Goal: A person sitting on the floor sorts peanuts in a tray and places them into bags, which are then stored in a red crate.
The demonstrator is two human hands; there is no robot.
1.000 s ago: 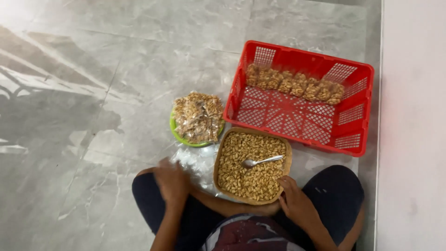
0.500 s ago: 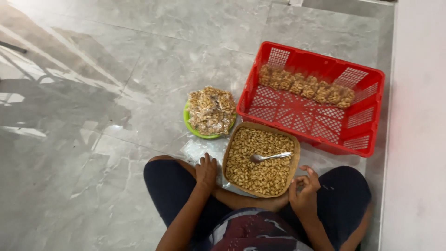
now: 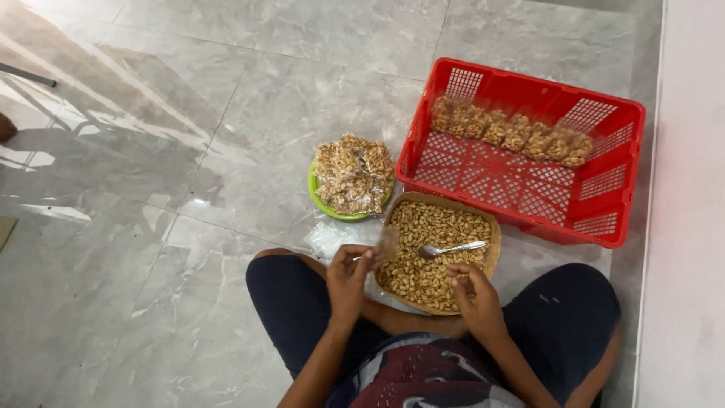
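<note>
Small clear bag [image 3: 387,243] pinched in left hand [image 3: 349,273] at the woven tray's [image 3: 489,227] near-left rim, mouth toward the nuts [image 3: 430,249]. Right hand [image 3: 474,291] loosely curled over the nuts, grip unclear. Spoon [image 3: 451,248] just beyond it. Green plate [image 3: 321,200] of filled packets [image 3: 353,172] and red crate [image 3: 604,151] farther out.

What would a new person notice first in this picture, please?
The bright red basket at upper right, with a row of filled packets along its far wall. In front of the person sits a woven tray of nuts with a spoon; the left hand holds a small clear bag.
</note>
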